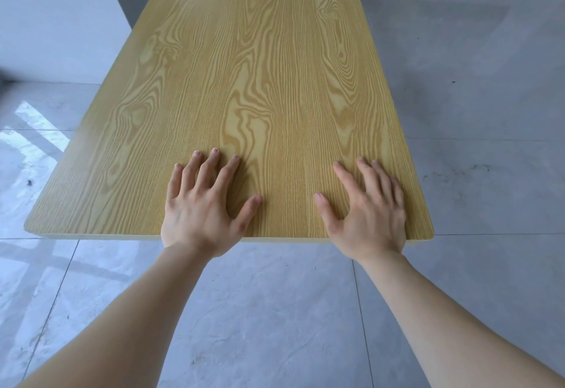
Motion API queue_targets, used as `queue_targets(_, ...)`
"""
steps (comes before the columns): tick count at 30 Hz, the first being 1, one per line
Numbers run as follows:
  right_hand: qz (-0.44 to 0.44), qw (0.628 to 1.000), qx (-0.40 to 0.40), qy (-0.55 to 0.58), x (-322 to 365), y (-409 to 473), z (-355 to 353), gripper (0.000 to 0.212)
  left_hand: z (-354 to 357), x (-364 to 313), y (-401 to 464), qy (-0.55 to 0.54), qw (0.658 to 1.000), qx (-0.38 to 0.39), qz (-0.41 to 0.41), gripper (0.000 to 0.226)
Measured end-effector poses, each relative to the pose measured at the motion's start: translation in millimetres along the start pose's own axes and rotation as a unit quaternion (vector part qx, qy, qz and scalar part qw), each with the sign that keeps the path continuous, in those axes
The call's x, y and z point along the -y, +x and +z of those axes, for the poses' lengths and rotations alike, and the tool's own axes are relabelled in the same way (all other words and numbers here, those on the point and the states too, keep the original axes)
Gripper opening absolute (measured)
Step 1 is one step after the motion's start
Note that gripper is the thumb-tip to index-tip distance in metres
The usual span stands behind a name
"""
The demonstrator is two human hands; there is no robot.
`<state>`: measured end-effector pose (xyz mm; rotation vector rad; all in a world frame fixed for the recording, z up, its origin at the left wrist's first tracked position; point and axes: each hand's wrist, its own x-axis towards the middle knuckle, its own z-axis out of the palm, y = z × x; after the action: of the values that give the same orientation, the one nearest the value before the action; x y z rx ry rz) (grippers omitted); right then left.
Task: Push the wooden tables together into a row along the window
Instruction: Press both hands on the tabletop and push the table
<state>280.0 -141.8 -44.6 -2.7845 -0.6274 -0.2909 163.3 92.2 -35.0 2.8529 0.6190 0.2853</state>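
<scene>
The person stands at the near end of a wooden table [244,66] and leans both bare arms forward over it. The left hand [200,207] lies flat on the top, close to the near edge, with the fingers spread wide and the thumb pointing to the right. The right hand [367,207] lies flat too, near the right corner of the same edge; its fingers are straight and a little closer together, the thumb pointing to the left. Both palms rest on the wood, and the hands hold nothing. The table stretches away from the person over a glossy grey tiled floor [474,112]. At the far left, a white wall [55,20] stands beside the table's long side.
</scene>
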Motion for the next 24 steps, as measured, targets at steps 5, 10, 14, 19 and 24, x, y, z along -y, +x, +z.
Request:
queue_targets(5,0.001,1.0,-0.006,-0.003,-1.2,40.8,12.0,0.073,7.4,3.9,41.3,0.002,1.0,-0.006,0.002,0.082)
queue_targets(10,-0.001,1.0,-0.017,-0.001,-1.7,74.4,22.7,0.073,14.2,5.1,74.8,0.0,1.0,-0.015,0.002,0.082)
queue_targets(14,-0.005,1.0,-0.017,-0.002,-6.8,86.0,26.8,0.072,19.5,2.2,84.1,-0.001,1.0,-0.014,0.001,0.083)
queue_targets(19,-0.005,1.0,-0.013,-0.003,-7.9,87.3,27.2,0.071,20.6,1.9,84.9,0.0,1.0,-0.012,0.0,0.084)
queue_targets(24,-0.006,1.0,-0.012,0.0,-9.2,87.1,27.4,0.072,21.3,1.5,84.6,-0.002,1.0,-0.017,-0.001,0.082)
